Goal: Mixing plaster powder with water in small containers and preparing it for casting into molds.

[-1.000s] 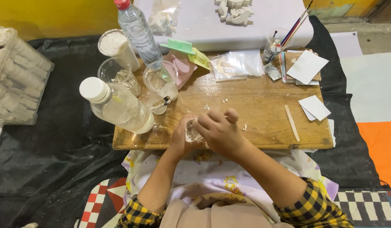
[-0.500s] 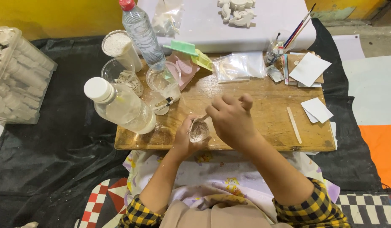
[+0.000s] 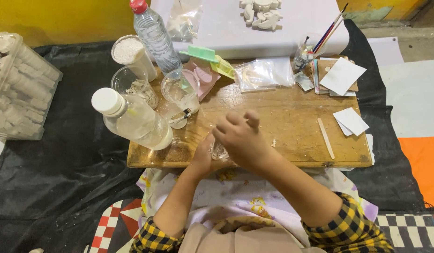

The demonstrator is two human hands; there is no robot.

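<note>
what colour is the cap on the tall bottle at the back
Red, on the clear plastic bottle; seen in the head view.

Both forearms bare below rolled yellow-and-black check sleeves, angled inward from the lower frame so the hands meet at centre. Left hand (image 3: 205,157) sits low and partly hidden, fingers curled upward in a grip. Right hand (image 3: 243,140) lies over it, palm down, back of the hand to the camera, knuckles raised and fingers bent loosely inward.
</note>
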